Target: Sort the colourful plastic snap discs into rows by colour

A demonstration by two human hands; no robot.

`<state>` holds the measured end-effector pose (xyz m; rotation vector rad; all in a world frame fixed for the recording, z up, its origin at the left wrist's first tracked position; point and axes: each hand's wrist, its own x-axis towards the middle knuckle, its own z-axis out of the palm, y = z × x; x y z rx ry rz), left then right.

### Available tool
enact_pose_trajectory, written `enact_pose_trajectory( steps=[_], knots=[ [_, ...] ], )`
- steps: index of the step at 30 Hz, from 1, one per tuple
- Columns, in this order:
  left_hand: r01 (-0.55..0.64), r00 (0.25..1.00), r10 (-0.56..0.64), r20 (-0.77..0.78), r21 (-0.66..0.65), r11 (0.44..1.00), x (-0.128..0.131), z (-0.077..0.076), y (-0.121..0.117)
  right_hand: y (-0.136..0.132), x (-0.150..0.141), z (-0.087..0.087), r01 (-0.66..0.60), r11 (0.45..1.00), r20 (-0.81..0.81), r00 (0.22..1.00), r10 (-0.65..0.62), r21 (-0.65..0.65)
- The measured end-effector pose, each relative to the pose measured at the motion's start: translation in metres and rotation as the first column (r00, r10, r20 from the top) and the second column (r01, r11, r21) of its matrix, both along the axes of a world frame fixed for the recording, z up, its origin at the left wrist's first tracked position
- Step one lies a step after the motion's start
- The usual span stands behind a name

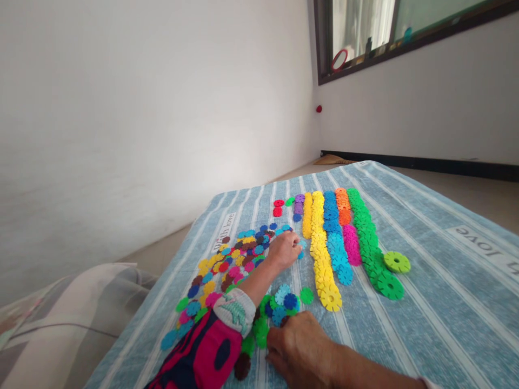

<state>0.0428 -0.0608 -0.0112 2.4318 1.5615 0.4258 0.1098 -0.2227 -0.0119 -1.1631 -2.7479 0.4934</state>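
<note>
Flat plastic snowflake discs lie on a blue striped bedsheet (425, 281). A loose mixed pile (231, 259) lies at the left. To its right run sorted rows: yellow (322, 254), blue (334, 237), orange and pink (348, 232), green (367, 237). My left hand (284, 249), in a pink and navy sleeve, reaches forward with its fingers bent down, pinching at a blue disc (302, 247) between the pile and the yellow row. My right hand (300, 348) rests near me, fingers curled against a small cluster of green and blue discs (279, 305); what they hold is hidden.
Two larger green discs (396, 262) lie at the near end of the green row. A grey and pink pillow (60, 319) sits at the bed's left. White walls close in behind and left; a dark-framed window (365, 38) is up right. Bare floor runs beyond the bed.
</note>
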Motion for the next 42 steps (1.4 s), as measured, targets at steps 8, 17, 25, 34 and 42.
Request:
enact_pose_trajectory(
  steps=[8, 17, 25, 34, 42],
  knots=[
    [0.124, 0.972, -0.109, -0.209, 0.064, 0.99, -0.006, 0.004, -0.025, -0.001, 0.0, -0.005, 0.02, 1.0, -0.032, 0.999, -0.019, 0.023],
    [0.265, 0.93, -0.206, -0.304, 0.169, 0.949, -0.001, -0.008, -0.032, -0.001, 0.0, -0.005, 0.003, 0.999, -0.028, 1.0, -0.002, 0.04],
    [0.257, 0.92, -0.164, -0.355, 0.233, 0.938, -0.032, -0.012, -0.04, -0.001, 0.001, 0.001, 0.007, 1.0, -0.004, 1.0, -0.007, 0.006],
    [0.151, 0.964, -0.095, -0.249, 0.215, 0.965, -0.067, -0.007, -0.062, -0.002, 0.002, -0.005, 0.028, 1.0, -0.037, 0.999, -0.027, 0.012],
    [0.115, 0.989, -0.096, -0.117, 0.172, 0.978, -0.075, -0.008, -0.068, -0.001, 0.001, -0.013, 0.043, 0.999, -0.061, 0.997, -0.041, 0.024]
  ],
)
